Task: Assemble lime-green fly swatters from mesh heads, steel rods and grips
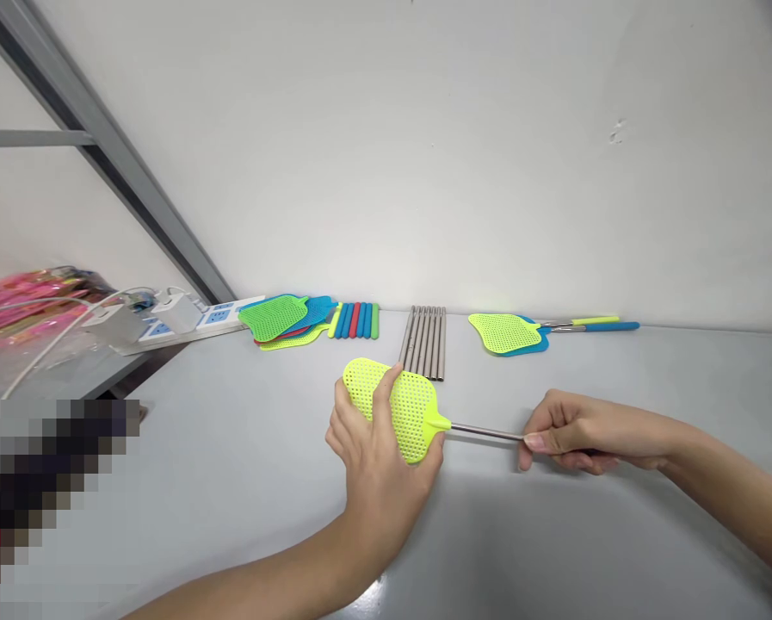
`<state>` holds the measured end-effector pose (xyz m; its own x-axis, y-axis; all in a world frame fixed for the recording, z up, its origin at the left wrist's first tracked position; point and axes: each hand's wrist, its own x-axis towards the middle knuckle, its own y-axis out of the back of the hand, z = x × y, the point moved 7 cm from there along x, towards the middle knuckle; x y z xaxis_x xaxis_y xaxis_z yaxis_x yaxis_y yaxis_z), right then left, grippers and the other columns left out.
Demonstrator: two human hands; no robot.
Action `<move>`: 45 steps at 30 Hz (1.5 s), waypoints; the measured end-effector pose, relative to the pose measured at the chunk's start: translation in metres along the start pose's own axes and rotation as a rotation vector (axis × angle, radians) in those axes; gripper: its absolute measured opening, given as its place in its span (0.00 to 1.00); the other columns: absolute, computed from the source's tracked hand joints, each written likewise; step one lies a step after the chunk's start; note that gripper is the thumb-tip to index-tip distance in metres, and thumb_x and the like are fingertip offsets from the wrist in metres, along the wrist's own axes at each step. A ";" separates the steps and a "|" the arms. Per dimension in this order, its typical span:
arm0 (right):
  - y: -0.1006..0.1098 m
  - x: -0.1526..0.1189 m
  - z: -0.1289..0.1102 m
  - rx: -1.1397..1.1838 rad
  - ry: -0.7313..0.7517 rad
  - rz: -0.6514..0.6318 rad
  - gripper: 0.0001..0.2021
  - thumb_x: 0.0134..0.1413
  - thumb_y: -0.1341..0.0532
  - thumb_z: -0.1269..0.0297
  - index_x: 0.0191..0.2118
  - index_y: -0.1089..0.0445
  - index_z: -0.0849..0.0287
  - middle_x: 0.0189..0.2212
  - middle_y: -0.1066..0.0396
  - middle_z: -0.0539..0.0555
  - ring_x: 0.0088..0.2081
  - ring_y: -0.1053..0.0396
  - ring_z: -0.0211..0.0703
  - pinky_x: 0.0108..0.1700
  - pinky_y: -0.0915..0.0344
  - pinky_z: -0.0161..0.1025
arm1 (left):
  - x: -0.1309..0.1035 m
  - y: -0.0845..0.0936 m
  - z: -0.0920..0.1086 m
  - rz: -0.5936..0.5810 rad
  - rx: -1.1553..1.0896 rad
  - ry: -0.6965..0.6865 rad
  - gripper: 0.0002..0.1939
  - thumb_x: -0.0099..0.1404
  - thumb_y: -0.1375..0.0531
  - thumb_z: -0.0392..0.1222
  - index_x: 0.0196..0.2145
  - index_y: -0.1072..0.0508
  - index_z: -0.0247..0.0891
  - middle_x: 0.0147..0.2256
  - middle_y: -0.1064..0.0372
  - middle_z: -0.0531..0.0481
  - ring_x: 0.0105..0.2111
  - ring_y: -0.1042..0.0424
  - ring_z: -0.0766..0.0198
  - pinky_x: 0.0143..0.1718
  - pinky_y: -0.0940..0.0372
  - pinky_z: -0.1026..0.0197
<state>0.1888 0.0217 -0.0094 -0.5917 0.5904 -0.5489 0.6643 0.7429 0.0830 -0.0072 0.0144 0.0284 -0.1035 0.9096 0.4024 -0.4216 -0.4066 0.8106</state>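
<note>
My left hand (379,456) is wrapped round a yellow-green fly swatter head (417,400), a perforated paddle with a tapered neck. A thin metal rod (485,432) runs from that neck to the right. My right hand (566,435) is closed on the rod, pinching it between thumb and fingers; the part inside the palm is hidden. Behind my left hand, several metal tubes (428,344) lie side by side on the grey table (256,456).
Coloured swatter heads (274,317) are stacked at the back left, beside several coloured handle grips (358,320). Two whole swatters (508,334) lie at the back right. A power strip (214,319) with white plugs and cables is at the left, near plastic-wrapped pink items (43,301).
</note>
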 end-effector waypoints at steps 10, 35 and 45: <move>0.001 0.002 0.001 0.013 -0.029 0.056 0.18 0.46 0.42 0.54 0.33 0.28 0.66 0.12 0.50 0.43 0.16 0.57 0.28 0.16 0.62 0.29 | -0.004 0.000 0.002 -0.002 -0.038 -0.028 0.31 0.53 0.44 0.48 0.54 0.49 0.45 0.54 0.67 0.40 0.56 0.62 0.45 0.49 0.54 0.45; -0.003 0.004 -0.001 -0.002 0.009 0.079 0.19 0.47 0.43 0.53 0.33 0.29 0.67 0.15 0.50 0.44 0.16 0.56 0.27 0.16 0.60 0.29 | -0.014 0.000 0.006 -0.048 -0.117 -0.021 0.30 0.55 0.45 0.46 0.53 0.51 0.45 0.54 0.68 0.41 0.57 0.65 0.49 0.51 0.57 0.45; -0.004 0.004 0.001 0.007 -0.014 0.074 0.19 0.46 0.42 0.52 0.34 0.28 0.66 0.15 0.49 0.45 0.17 0.54 0.28 0.16 0.61 0.28 | -0.010 -0.005 0.002 -0.078 -0.156 -0.012 0.25 0.59 0.50 0.40 0.54 0.51 0.47 0.55 0.69 0.43 0.57 0.66 0.48 0.51 0.57 0.43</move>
<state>0.1846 0.0209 -0.0121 -0.5345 0.6387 -0.5535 0.7091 0.6953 0.1176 -0.0023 0.0074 0.0211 -0.0543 0.9365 0.3463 -0.5627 -0.3152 0.7642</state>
